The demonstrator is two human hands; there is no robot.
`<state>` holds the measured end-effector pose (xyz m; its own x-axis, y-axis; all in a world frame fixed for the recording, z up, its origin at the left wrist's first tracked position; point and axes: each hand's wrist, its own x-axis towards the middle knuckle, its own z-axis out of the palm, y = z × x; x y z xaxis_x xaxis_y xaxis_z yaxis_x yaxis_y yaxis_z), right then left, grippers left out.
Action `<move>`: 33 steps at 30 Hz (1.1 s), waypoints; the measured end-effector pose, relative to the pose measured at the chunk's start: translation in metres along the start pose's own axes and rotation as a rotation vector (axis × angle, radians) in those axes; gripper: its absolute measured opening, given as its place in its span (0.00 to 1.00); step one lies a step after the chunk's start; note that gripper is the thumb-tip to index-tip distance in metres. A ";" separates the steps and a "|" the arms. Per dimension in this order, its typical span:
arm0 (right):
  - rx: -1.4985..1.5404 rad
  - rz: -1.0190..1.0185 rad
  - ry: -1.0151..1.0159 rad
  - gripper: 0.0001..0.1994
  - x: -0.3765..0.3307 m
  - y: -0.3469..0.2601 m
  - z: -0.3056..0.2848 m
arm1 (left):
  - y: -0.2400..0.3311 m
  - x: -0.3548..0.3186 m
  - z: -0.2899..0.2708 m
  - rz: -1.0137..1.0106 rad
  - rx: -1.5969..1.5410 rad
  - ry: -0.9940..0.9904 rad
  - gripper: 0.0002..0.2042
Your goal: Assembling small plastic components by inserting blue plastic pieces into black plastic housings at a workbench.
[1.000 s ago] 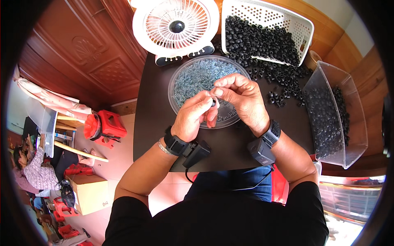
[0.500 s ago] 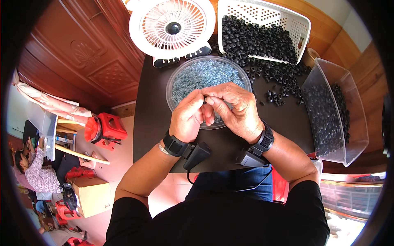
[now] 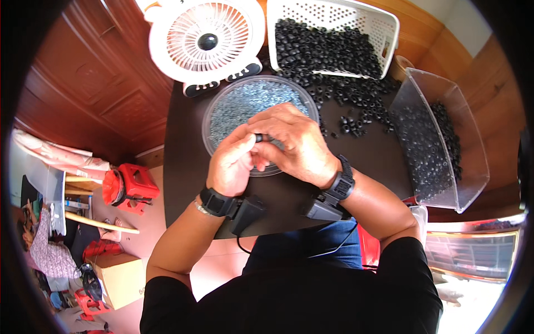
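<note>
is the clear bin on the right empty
No, the clear bin on the dark table holds a layer of small black rings along its bottom.

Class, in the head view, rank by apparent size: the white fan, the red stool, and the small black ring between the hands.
1. white fan, nearest the camera, so possibly flattered
2. red stool, down on the floor
3. small black ring

A single head-worn fisheye view looks steeply down, close over the dark table [image 3: 367, 161]. The person's forearms enter from the near edge; the white fan [image 3: 207, 40] stands far left.
</note>
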<state>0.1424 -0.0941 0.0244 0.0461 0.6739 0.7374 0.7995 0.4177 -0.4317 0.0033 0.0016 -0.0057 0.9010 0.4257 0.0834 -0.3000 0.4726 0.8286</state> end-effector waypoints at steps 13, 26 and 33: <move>-0.227 0.318 0.116 0.05 -0.007 0.009 -0.095 | 0.005 -0.001 -0.004 0.076 -0.107 -0.035 0.11; -0.285 0.676 -0.238 0.06 -0.069 0.010 -0.126 | 0.006 -0.002 0.000 0.059 -0.054 -0.029 0.10; -0.283 0.648 -0.332 0.07 -0.057 0.009 -0.112 | 0.007 0.000 -0.002 0.026 -0.052 -0.068 0.09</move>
<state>0.2144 -0.1971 0.0370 0.4102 0.8960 0.1701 0.7987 -0.2629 -0.5413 0.0003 0.0063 -0.0012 0.9115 0.3855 0.1432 -0.3375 0.5023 0.7961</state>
